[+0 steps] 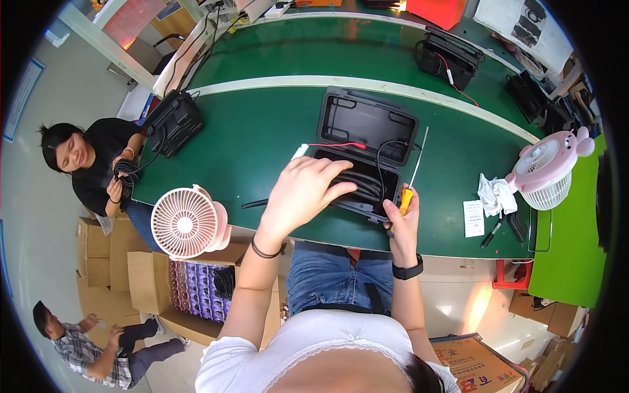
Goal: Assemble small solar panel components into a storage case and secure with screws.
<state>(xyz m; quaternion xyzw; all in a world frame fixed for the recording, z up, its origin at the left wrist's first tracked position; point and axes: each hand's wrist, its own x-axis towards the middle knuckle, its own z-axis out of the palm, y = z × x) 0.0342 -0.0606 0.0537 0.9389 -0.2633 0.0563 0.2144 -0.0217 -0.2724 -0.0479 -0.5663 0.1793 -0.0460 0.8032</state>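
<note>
An open black plastic case [368,118] lies on the green table in front of me, its lid tipped back. Inside the lower half sits a coiled black corrugated hose [364,186]. My left hand [306,190] is over the case's left side, thumb and fingers spread, the fingertips at the hose; whether they touch it I cannot tell. A red wire with a white end piece [299,152] runs out beside that hand. In my right hand [403,226], at the case's front right corner, is a screwdriver [407,196] with a yellow handle, its long shaft pointing up and away.
A pink fan [185,223] stands at the table's left front. To the right are another pink fan [545,167], crumpled white tissue [496,194], a paper slip [473,219] and a marker [491,233]. A co-worker [98,160] at left handles black cable beside another black case [173,123].
</note>
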